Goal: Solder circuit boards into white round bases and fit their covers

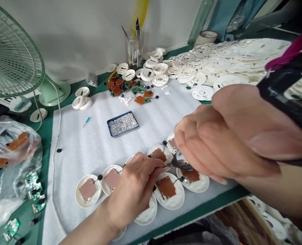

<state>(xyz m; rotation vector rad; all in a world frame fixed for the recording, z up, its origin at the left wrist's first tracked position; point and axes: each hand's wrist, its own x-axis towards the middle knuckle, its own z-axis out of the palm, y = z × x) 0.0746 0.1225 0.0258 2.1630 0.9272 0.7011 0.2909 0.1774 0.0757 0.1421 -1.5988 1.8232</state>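
My left hand (134,189) rests over a group of white round plastic bases (88,195), each with a brown circuit board (165,187) in it. Its fingertips pinch something small near the tool tip; I cannot make out what. My right hand (217,143), close to the camera, is wrapped around a black power screwdriver (288,92) whose metal tip (181,165) points down at the bases near the left fingers.
A blue tray of small screws (123,124) lies mid-mat on the white foam sheet (94,146). Loose boards (126,88) and white housings (154,73) lie at the back, a heap of white discs (229,61) back right, a fan (10,54) left, bagged boards (13,153) near left.
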